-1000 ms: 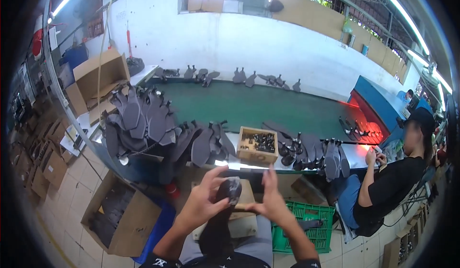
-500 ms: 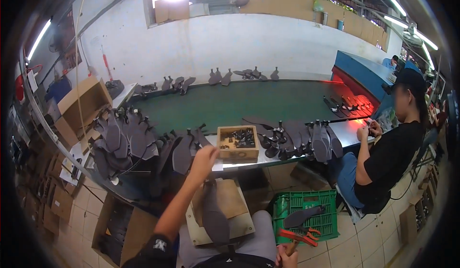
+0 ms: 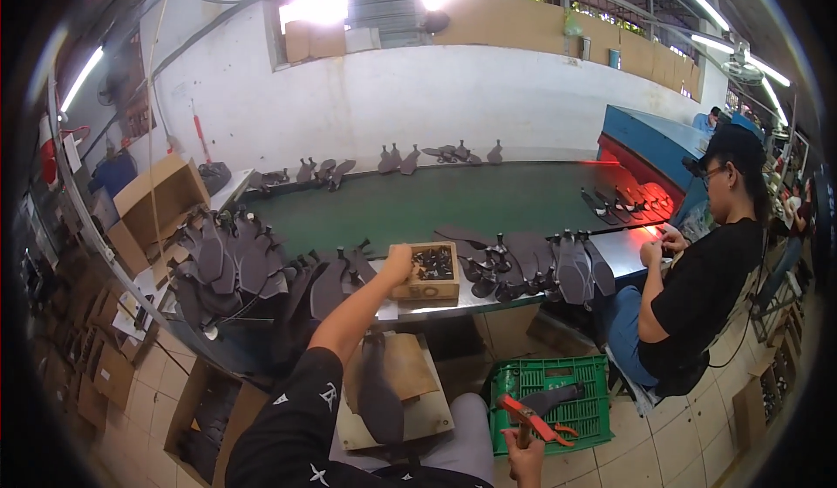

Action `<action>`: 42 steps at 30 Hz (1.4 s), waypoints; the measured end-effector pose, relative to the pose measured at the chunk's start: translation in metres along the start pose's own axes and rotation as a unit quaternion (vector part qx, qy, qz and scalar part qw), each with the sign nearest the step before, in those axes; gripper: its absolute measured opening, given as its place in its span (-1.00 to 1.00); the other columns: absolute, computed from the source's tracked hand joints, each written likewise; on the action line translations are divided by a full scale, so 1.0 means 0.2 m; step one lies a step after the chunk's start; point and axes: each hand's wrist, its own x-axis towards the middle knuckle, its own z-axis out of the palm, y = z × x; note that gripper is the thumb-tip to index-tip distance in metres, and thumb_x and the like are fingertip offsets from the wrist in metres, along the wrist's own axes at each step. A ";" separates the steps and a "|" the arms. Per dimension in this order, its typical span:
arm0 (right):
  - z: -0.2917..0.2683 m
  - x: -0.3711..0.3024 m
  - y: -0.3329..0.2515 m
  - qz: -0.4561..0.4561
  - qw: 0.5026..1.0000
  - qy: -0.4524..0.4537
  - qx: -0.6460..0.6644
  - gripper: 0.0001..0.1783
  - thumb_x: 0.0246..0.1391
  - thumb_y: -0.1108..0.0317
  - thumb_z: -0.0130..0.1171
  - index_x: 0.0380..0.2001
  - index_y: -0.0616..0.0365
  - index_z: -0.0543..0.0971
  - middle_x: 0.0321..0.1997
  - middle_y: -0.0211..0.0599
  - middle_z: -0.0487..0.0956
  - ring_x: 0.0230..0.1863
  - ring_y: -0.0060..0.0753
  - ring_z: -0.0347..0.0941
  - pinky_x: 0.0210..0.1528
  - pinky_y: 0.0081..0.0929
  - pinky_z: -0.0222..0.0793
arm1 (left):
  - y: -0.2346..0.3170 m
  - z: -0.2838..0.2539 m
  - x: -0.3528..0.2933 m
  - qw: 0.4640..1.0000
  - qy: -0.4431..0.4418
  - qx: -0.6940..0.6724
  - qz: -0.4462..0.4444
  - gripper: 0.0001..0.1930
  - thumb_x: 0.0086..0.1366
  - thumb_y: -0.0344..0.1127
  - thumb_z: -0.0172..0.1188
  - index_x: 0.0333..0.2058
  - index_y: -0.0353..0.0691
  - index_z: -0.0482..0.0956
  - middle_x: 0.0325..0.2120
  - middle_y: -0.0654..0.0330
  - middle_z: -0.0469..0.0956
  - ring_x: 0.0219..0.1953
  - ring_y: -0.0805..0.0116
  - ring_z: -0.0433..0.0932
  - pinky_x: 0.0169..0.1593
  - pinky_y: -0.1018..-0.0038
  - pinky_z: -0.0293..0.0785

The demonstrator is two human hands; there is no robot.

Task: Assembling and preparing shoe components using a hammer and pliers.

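Observation:
My left hand (image 3: pixel 399 264) reaches forward to the left rim of a small wooden box (image 3: pixel 425 292) of small black pieces. Its fingers are bent together, and their tips are hidden. Low on the right, my right hand (image 3: pixel 524 460) is closed around the wooden handle of a hammer (image 3: pixel 525 436), whose head looks red. A dark grey shoe sole (image 3: pixel 381 401) lies lengthwise on a pale board (image 3: pixel 353 431) with a brown pad (image 3: pixel 410 368), across my lap. Red-handled pliers (image 3: pixel 558 434) lie by the green crate (image 3: pixel 586 370), close to the hammer.
Piled soles (image 3: pixel 228 257) cover the bench's left end, and more soles (image 3: pixel 571 270) stand right of the box. Behind runs a green conveyor belt (image 3: pixel 418 200) into a red-lit blue machine (image 3: pixel 649 135). A co-worker (image 3: pixel 711 270) sits at right. A cardboard box (image 3: pixel 187 401) stands lower left.
My left hand has moved forward and right, onto the box's edge. The right hand has raised the hammer slightly and tilted it. The whole view has shifted a little.

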 end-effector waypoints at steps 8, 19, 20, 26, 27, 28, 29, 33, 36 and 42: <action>0.25 0.09 -0.25 -0.212 0.975 -0.062 0.020 -0.82 0.20 0.33 0.26 -0.33 0.25 0.67 -0.59 -0.55 0.45 -0.60 -0.75 0.26 -0.51 -0.66 0.13 | -0.04 -0.06 0.02 0.999 -0.028 -0.035 -0.029 -0.78 -0.03 -0.37 0.40 -0.42 -0.40 0.67 -0.45 -0.19 0.62 -0.32 -0.15 0.64 -0.18 0.14 0.58; 0.25 0.16 -0.55 -0.157 0.978 -0.088 0.103 -0.74 0.25 0.38 0.18 -0.08 0.33 0.58 -0.25 -0.26 0.68 -0.66 -0.75 0.31 -0.61 -0.70 0.21 | 0.27 -0.57 -0.34 0.837 0.011 -0.527 -0.146 -0.84 0.19 -0.38 0.30 -0.45 -0.37 0.58 -0.57 0.10 0.61 -0.48 0.39 0.63 -0.36 0.46 0.59; 0.26 0.18 -0.67 -0.116 0.979 -0.121 0.114 -0.71 0.25 0.39 0.18 -0.04 0.34 0.56 -0.18 -0.20 0.69 -0.70 -0.79 0.27 -0.68 -0.72 0.16 | 0.34 -0.69 -0.44 0.735 0.022 -0.663 -0.141 -0.85 0.25 -0.37 0.27 -0.42 -0.34 0.56 -0.53 0.14 0.60 -0.47 0.45 0.61 -0.35 0.50 0.58; 0.66 0.21 -1.10 -0.175 0.933 -0.262 0.173 -0.66 0.20 0.34 0.26 -0.02 0.31 0.56 -0.06 -0.15 0.67 -0.72 -0.84 0.20 -0.70 -0.78 0.08 | 0.77 -1.09 -1.10 0.559 0.088 -0.806 -0.175 -0.87 0.29 -0.43 0.20 -0.43 -0.28 0.46 -0.47 0.16 0.54 -0.41 0.36 0.60 -0.37 0.50 0.56; 0.72 0.16 -1.14 -0.179 0.926 -0.282 0.175 -0.67 0.18 0.36 0.28 -0.04 0.30 0.57 -0.20 -0.25 0.69 -0.71 -0.83 0.20 -0.69 -0.77 0.08 | 0.80 -1.12 -1.17 0.564 0.112 -0.803 -0.156 -0.87 0.29 -0.44 0.18 -0.44 -0.28 0.45 -0.46 0.14 0.51 -0.41 0.35 0.60 -0.37 0.49 0.56; 0.76 0.10 -1.17 -0.169 0.923 -0.301 0.168 -0.69 0.15 0.38 0.31 -0.07 0.29 0.59 -0.38 -0.40 0.64 -0.71 -0.83 0.21 -0.69 -0.75 0.06 | 0.82 -1.15 -1.22 0.575 0.121 -0.796 -0.143 -0.87 0.28 -0.48 0.18 -0.45 -0.28 0.44 -0.45 0.15 0.48 -0.42 0.35 0.59 -0.37 0.49 0.56; 0.80 0.05 -1.18 -0.162 0.924 -0.304 0.166 -0.70 0.13 0.42 0.32 -0.08 0.29 0.60 -0.44 -0.45 0.61 -0.71 -0.83 0.22 -0.69 -0.75 0.05 | 0.82 -1.16 -1.26 0.589 0.128 -0.787 -0.131 -0.90 0.28 -0.49 0.20 -0.42 -0.32 0.47 -0.42 0.14 0.51 -0.40 0.36 0.58 -0.31 0.50 0.54; 0.89 -0.05 -1.14 -0.161 0.929 -0.288 0.166 -0.75 0.07 0.51 0.35 -0.16 0.30 0.62 -0.38 -0.41 0.63 -0.69 -0.83 0.26 -0.69 -0.74 0.07 | 0.77 -1.17 -1.39 0.666 0.151 -0.722 -0.110 -0.86 0.23 -0.45 0.30 -0.35 -0.36 0.50 -0.36 0.10 0.56 -0.31 0.38 0.57 -0.22 0.53 0.50; 0.89 -0.01 -1.08 -0.169 0.933 -0.262 0.179 -0.82 0.05 0.55 0.33 -0.23 0.31 0.62 -0.23 -0.31 0.65 -0.68 -0.82 0.27 -0.69 -0.74 0.11 | 0.55 -1.08 -1.40 0.871 0.143 -0.470 -0.023 -0.76 0.16 -0.37 0.39 -0.31 -0.31 0.50 -0.29 0.10 0.58 -0.24 0.38 0.56 -0.19 0.50 0.49; 1.11 0.32 -0.91 -0.257 0.923 -0.283 0.050 -0.80 0.06 0.49 0.35 -0.24 0.35 0.64 -0.22 -0.30 0.67 -0.27 -0.56 0.56 -0.19 -0.58 0.47 | 0.18 -0.67 -1.29 0.935 0.137 -0.302 -0.126 -0.71 0.08 -0.31 0.41 -0.24 -0.31 0.61 -0.29 0.06 0.65 -0.17 0.27 0.59 -0.07 0.45 0.46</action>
